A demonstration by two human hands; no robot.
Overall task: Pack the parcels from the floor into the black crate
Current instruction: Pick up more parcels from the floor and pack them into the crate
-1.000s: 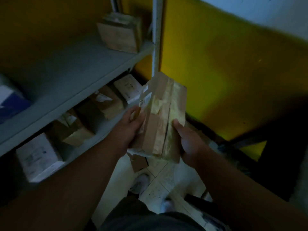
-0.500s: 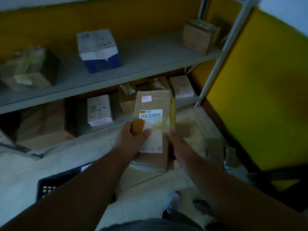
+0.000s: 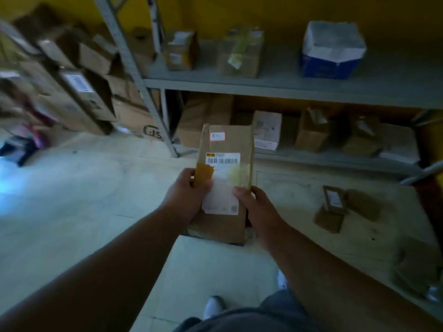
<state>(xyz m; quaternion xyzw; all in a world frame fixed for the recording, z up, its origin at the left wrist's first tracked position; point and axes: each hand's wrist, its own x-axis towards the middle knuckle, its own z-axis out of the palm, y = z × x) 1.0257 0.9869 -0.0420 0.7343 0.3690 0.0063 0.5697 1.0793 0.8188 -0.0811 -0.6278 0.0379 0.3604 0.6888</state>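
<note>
Item: brown parcel [image 3: 227,188], held above the floor [image 3: 96,200], long axis pointing away from the body, left hand [image 3: 185,198] and right hand [image 3: 257,212] each a closed grip on its near sides; black crate not in view.

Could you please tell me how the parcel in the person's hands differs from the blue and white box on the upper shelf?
The parcel is plain brown cardboard; the blue box is white on top and blue below. The parcel is long and narrow, the blue box squat and nearly cubic. The parcel is gripped by the left hand and right hand above the floor, while the blue box rests on the shelf. The parcel shows a barcode label; none is discernible on the blue box. Both are closed.
</note>
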